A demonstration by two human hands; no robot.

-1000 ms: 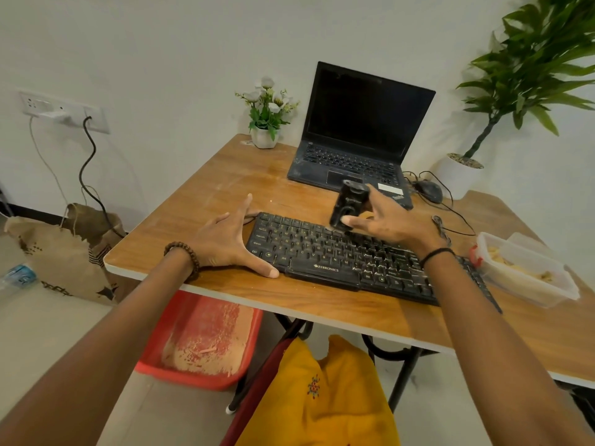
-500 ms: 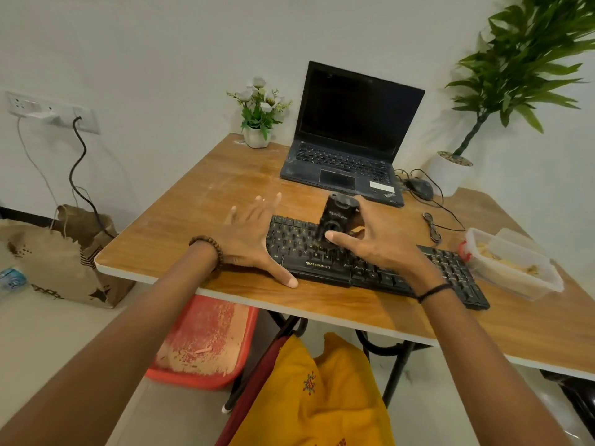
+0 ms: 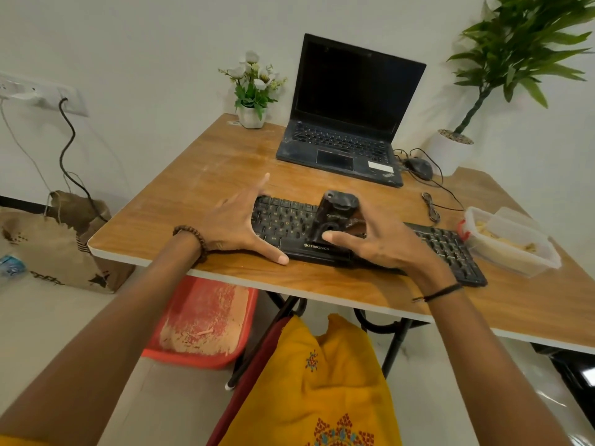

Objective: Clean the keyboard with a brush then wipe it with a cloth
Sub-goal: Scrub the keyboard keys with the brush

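Open tabletop left of keyboard; plastic tub seemingly abuts right end.

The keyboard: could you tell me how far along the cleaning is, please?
Nothing looks finished. In hand: the right hand holds the brush on the keys of the keyboard while the left hand, spread open, steadies its left end. Left: the rest of the brushing, then the wipe; no cloth shows on the table.

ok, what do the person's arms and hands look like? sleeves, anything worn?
Both forearms are bare, with no sleeves in view and no gloves. The left hand has a brown bead bracelet at the wrist. The right hand has a thin black band at the wrist. I can't make out any rings.
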